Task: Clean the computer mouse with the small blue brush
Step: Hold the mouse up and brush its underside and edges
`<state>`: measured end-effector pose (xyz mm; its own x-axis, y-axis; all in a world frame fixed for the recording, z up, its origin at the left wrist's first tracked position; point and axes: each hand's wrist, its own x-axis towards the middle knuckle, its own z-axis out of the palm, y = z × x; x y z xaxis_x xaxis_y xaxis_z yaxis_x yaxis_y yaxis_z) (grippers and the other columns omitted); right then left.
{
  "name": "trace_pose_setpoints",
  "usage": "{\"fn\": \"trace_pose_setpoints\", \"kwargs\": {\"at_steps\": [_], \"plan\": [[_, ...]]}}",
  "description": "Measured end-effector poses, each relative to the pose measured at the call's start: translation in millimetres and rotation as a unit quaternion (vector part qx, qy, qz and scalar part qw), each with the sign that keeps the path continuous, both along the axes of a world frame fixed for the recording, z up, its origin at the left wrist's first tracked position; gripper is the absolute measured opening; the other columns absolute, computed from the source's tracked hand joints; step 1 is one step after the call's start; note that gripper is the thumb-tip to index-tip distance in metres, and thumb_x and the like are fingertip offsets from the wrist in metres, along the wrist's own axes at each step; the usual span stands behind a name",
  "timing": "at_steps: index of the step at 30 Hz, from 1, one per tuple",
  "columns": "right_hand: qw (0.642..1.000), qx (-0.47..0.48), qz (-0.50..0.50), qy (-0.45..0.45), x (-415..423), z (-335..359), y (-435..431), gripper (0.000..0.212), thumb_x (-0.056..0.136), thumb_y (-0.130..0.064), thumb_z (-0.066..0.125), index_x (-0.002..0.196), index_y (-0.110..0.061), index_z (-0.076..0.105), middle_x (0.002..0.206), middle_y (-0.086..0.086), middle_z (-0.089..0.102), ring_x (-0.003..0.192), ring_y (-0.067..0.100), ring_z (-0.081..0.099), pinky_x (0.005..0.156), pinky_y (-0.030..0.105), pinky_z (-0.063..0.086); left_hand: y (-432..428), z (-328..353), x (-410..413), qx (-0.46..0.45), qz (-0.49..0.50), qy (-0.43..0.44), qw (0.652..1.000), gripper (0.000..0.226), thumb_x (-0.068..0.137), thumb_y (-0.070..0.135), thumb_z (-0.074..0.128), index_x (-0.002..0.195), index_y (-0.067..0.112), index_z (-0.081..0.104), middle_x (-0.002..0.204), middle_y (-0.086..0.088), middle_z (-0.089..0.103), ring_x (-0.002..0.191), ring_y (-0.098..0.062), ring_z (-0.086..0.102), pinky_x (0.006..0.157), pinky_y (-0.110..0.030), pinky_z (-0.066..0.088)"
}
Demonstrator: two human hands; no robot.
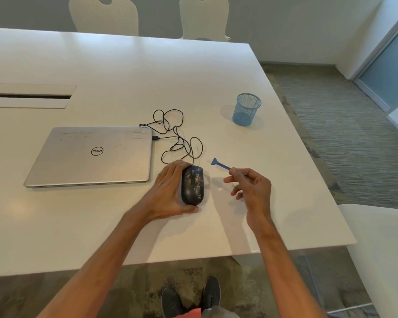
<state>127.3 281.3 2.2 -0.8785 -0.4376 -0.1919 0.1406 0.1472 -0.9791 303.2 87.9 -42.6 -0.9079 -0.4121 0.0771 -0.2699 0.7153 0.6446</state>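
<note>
A black computer mouse [192, 184] speckled with yellowish dirt lies on the white table [124, 70]. My left hand [168, 189] grips it from its left side, fingers at the front and thumb at the rear. My right hand [251, 187] is just right of the mouse and pinches the handle of the small blue brush [220, 163]. The brush's white bristles point up and to the left, a short way from the mouse and not touching it.
The mouse's black cable [175, 136] loops behind it and plugs into a closed silver laptop [90, 154] on the left. A blue mesh cup [246, 109] stands at the back right. The table's right edge [308, 157] is close to my right hand.
</note>
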Motion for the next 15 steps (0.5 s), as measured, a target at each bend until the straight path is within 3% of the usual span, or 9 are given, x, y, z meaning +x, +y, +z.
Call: {"fn": "trace_pose_setpoints", "kwargs": {"at_steps": [4, 8, 12, 15], "plan": [[1.0, 0.017, 0.006, 0.011, 10.1, 6.4, 28.6, 0.02, 0.106, -0.031, 0.074, 0.105, -0.013, 0.082, 0.087, 0.003, 0.086, 0.061, 0.013, 0.066, 0.058, 0.023, 0.053, 28.2, 6.2, 15.7, 0.023, -0.02, 0.007, 1.0, 0.121, 0.067, 0.064, 0.093, 0.165, 0.03, 0.03, 0.161, 0.017, 0.033, 0.155, -0.001, 0.024, 0.126, -0.024, 0.021], [1.0, 0.01, 0.017, 0.01, 19.2, 11.4, 63.6, 0.021, 0.109, -0.021, 0.069, 0.1, -0.006, 0.08, 0.078, 0.01, 0.08, 0.054, 0.018, 0.058, 0.051, 0.022, 0.047, 60.8, 12.8, 29.5, 0.022, -0.033, -0.009, 0.999, 0.122, 0.07, 0.058, 0.097, 0.167, 0.028, 0.029, 0.166, 0.016, 0.031, 0.165, -0.003, 0.016, 0.132, -0.028, 0.018], [0.999, 0.002, 0.045, 0.02, 24.6, 12.7, 100.0, 0.021, 0.109, -0.017, 0.068, 0.097, -0.005, 0.08, 0.067, 0.011, 0.071, 0.048, 0.019, 0.046, 0.047, 0.022, 0.041, 97.0, 16.8, 43.7, 0.015, -0.025, -0.02, 0.999, 0.123, 0.069, 0.059, 0.096, 0.167, 0.031, 0.027, 0.163, 0.025, 0.027, 0.159, 0.006, 0.013, 0.13, -0.021, 0.014], [0.997, 0.006, 0.069, 0.033, 28.5, 10.5, 126.7, 0.021, 0.108, -0.017, 0.069, 0.094, -0.008, 0.081, 0.063, 0.008, 0.068, 0.045, 0.017, 0.042, 0.045, 0.022, 0.037, 125.9, 16.9, 54.1, 0.019, -0.016, -0.025, 0.999, 0.123, 0.069, 0.06, 0.094, 0.167, 0.031, 0.027, 0.163, 0.026, 0.027, 0.163, 0.002, 0.016, 0.131, -0.021, 0.017]]}}
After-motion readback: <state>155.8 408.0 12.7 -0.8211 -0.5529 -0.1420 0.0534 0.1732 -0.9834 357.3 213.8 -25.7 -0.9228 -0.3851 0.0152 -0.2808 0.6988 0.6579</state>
